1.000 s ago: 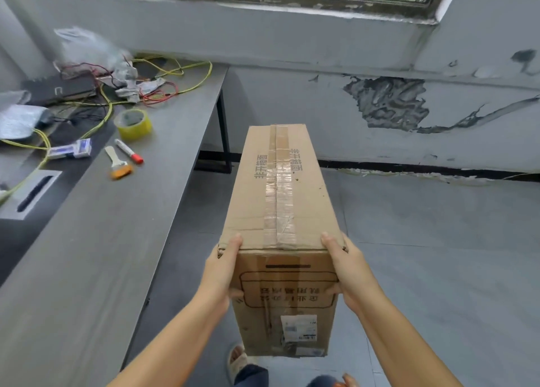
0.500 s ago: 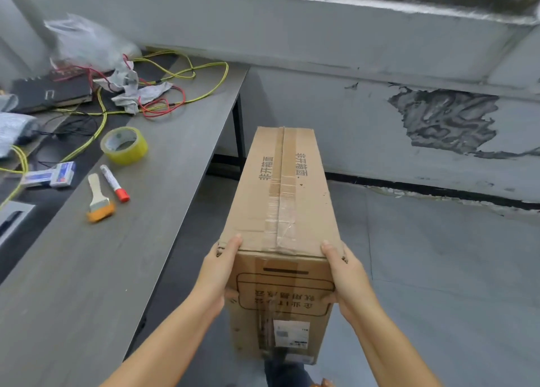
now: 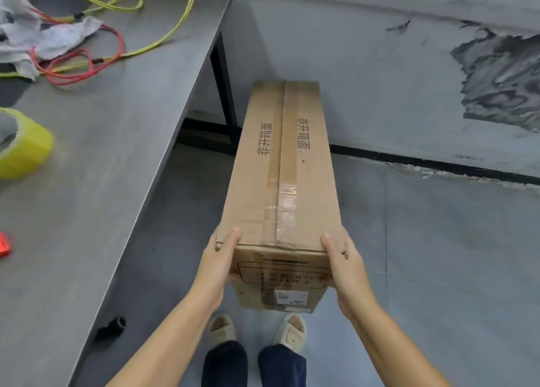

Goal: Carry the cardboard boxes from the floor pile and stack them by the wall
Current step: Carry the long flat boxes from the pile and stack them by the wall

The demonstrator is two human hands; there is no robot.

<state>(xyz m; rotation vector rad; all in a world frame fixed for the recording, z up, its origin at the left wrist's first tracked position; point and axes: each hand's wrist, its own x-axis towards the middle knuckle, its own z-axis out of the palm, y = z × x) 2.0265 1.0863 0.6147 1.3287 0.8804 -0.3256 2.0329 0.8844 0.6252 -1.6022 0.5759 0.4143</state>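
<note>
We cannot see our fingers, which wrap out of sight round the near end of the long cardboard box [image 3: 280, 182]; only the thumbs lie along its top edge. The small label on its near face is too blurred to read. The yellow tape roll [image 3: 22, 145] and a red object [image 3: 4, 244] on the grey table [image 3: 96, 182] are cut off at the left edge. Our left hand [image 3: 217, 258] and right hand [image 3: 344, 262] clasp the box's near corners, and it stretches away from us towards the wall [image 3: 365, 73], held above the floor [image 3: 438, 255] and our slippers [image 3: 220, 329].
</note>
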